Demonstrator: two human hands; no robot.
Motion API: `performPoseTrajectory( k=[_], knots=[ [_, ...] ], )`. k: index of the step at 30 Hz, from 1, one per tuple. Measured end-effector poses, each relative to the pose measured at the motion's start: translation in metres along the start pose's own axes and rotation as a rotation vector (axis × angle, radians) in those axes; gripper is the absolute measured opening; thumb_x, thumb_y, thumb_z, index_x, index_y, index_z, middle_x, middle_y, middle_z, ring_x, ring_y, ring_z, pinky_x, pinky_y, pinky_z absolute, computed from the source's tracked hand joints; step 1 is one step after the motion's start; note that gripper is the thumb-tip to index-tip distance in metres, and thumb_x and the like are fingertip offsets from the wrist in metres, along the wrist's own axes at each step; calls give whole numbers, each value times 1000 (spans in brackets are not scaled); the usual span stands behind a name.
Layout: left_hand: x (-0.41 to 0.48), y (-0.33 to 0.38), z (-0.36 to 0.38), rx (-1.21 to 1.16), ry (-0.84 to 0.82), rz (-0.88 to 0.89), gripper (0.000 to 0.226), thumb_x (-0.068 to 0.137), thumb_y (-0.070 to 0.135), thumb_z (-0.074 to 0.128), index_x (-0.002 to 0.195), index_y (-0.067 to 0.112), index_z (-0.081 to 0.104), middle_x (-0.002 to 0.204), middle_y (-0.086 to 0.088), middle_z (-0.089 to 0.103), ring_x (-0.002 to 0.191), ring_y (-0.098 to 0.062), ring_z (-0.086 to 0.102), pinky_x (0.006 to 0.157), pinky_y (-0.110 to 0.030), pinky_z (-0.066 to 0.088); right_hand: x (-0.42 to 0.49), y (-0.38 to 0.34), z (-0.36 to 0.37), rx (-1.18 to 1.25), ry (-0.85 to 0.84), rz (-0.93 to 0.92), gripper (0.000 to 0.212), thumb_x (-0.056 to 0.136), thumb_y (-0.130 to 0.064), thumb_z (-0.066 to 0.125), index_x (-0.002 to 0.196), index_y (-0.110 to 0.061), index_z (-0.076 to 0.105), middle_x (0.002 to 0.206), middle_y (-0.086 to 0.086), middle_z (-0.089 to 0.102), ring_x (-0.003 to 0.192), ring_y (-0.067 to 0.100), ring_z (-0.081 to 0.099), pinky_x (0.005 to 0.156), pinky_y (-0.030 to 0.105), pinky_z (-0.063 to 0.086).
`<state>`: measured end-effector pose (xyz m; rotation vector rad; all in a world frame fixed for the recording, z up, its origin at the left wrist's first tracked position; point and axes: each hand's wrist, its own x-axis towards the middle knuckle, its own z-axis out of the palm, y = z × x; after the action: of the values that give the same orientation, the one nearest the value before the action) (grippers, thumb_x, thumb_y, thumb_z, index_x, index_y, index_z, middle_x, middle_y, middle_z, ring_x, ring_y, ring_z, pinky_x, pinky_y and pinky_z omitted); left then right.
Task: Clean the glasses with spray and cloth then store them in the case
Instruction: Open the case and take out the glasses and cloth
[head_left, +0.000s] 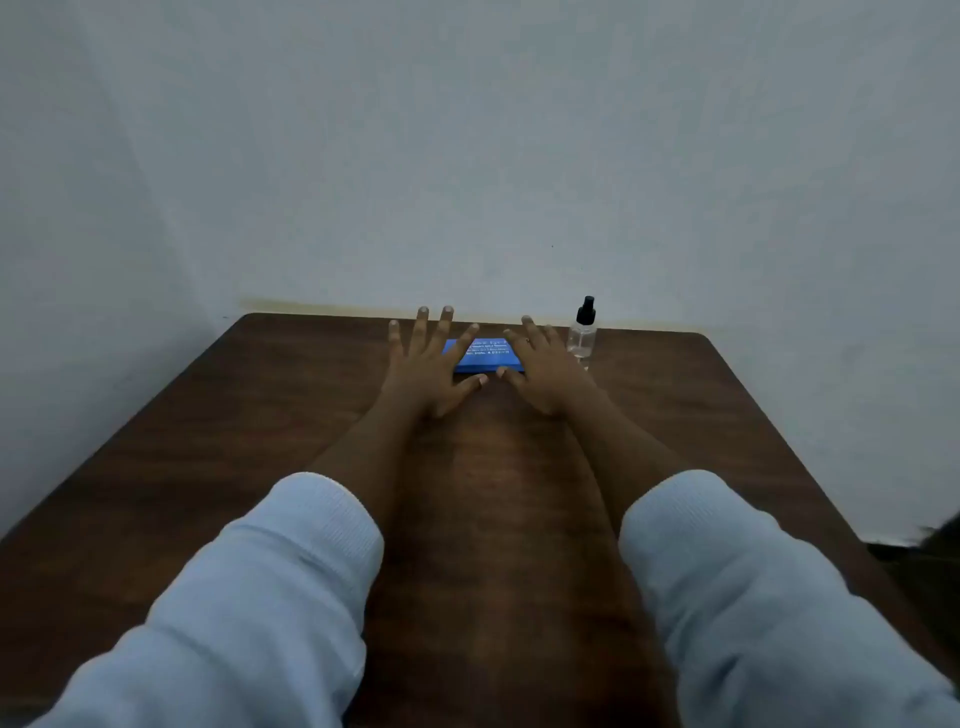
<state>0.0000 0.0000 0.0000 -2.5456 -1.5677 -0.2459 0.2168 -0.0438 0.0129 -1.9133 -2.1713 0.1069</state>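
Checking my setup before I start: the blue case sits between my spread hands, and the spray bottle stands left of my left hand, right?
Not quite. In the head view the spray bottle stands right of your right hand, not beside the left hand. The blue case does sit between them.

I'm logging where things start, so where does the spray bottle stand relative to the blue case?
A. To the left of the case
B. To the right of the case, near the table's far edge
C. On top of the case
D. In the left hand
B: the spray bottle stands upright right of the blue case, near the table's far edge, beyond the open right hand.
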Motion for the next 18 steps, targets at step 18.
performPoseTrajectory(
  k=[18],
  knots=[
    [-1,-2,31,-329,-18,41,76,96,66,62,159,31,39,165,-2,37,155,-30,30,127,-67,15,1,17,35,13,-51,-51,62,108,-45,47,164,-32,23,174,10,12,141,41,44,114,52,43]
  ],
)
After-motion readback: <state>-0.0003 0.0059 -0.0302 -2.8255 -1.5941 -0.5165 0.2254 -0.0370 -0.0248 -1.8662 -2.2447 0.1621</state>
